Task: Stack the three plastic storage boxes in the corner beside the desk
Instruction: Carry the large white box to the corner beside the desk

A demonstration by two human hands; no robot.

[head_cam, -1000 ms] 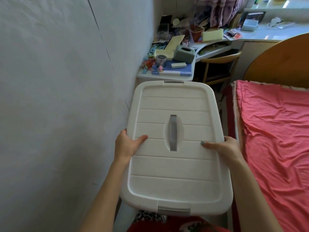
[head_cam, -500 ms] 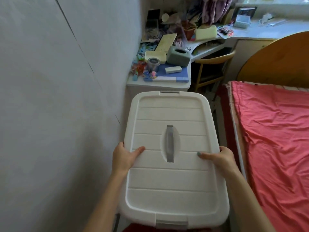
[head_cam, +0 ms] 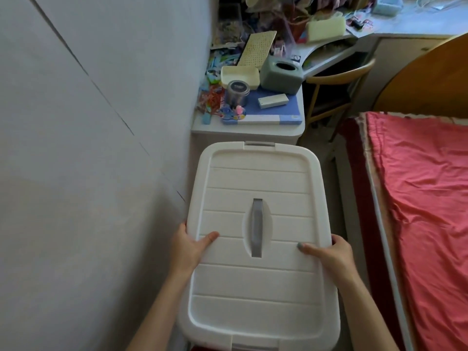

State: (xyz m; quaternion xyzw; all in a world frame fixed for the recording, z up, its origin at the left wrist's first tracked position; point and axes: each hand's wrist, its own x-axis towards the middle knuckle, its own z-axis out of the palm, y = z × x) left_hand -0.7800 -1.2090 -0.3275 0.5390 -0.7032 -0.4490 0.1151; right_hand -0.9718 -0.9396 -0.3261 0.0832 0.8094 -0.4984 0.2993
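Person has the white storage box (head_cam: 258, 279) clamped by both long sides, in the gap between the wall (head_cam: 88, 173) and the bed (head_cam: 425, 211).
Left grip (head_cam: 188, 247) wraps the box's left rim, thumb flat on the ribbed lid, fingers tucked under out of sight; right grip (head_cam: 331, 254) does the same on the right rim. Neither touches the grey handle (head_cam: 256, 228) mid-lid. The box's far end sits just short of the cluttered table (head_cam: 253, 131); can't tell what it rests on.

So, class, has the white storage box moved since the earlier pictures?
Yes. The storage box has dropped lower against the desk: the desk's front face now shows beyond its far edge.
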